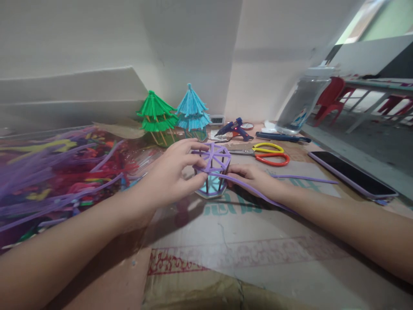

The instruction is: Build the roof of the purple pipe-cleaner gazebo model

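Your frame (pixel 213 169) is topped, left hand (pixel 176 170) and right hand (pixel 250 174) gripping it, the strip (pixel 248 186) apparently left to fix.

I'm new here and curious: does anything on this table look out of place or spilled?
Mainly the heap of coloured strips at the left looks untidy, tangled and sprawling in all directions. The purple frame by the left hand stands upright; no spill or damage shows.

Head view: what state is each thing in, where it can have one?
Frame: upright, sides open
Left hand: at frame's top
Right hand: at frame's side
Strip: curved
Glue gun: red light lit
Scissors: lying flat, handles apart
Phone: face up, screen dark
Green model: upright
Blue model: upright
Display: unreadable
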A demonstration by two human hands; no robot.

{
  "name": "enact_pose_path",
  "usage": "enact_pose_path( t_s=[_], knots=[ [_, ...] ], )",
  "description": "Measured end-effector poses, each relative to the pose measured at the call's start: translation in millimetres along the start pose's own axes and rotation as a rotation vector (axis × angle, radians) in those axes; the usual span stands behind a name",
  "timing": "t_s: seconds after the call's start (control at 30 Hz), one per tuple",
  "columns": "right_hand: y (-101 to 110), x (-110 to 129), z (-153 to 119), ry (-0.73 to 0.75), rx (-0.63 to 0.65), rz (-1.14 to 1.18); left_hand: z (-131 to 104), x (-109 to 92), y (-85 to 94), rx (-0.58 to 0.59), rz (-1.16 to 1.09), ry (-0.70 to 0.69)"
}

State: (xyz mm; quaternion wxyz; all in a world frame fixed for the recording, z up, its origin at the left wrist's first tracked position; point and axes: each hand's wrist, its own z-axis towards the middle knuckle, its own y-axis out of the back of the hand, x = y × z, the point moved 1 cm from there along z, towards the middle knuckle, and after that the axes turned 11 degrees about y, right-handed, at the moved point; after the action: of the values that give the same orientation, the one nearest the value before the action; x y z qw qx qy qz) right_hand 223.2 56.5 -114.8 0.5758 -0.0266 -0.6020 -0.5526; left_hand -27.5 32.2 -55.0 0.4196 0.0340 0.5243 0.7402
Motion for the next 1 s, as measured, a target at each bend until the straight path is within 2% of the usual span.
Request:
enact_pose_path(
  t_s=[0.2, 0.4, 0.53, 0.8, 1.0],
  knots=[
    [-0.3, 4.1, 0.6, -0.035, -0.004, 0.053, -1.3, 0.2, -2.5, -0.052, 0.051, -0.038],
    [-1.1, 0.9, 1.4, -0.048, 0.003, 0.078, 0.3, 6.0, 4.5, -0.09, 0.202, -0.128],
    [-1.9, -0.1, 1.9, -0.053, 0.002, 0.074, 2.5, 9.7, 8.3, -0.086, 0.163, -0.15],
    [-1.8, 3.3, 1.5, -0.073, -0.009, 0.049, 1.9, 7.0, 2.7, -0.007, 0.013, -0.072],
    [-2.6, -4.0, 0.5, -0.027, 0.0, 0.055, -0.8, 3.1, -6.2, -0.073, 0.015, -0.092]
  ],
)
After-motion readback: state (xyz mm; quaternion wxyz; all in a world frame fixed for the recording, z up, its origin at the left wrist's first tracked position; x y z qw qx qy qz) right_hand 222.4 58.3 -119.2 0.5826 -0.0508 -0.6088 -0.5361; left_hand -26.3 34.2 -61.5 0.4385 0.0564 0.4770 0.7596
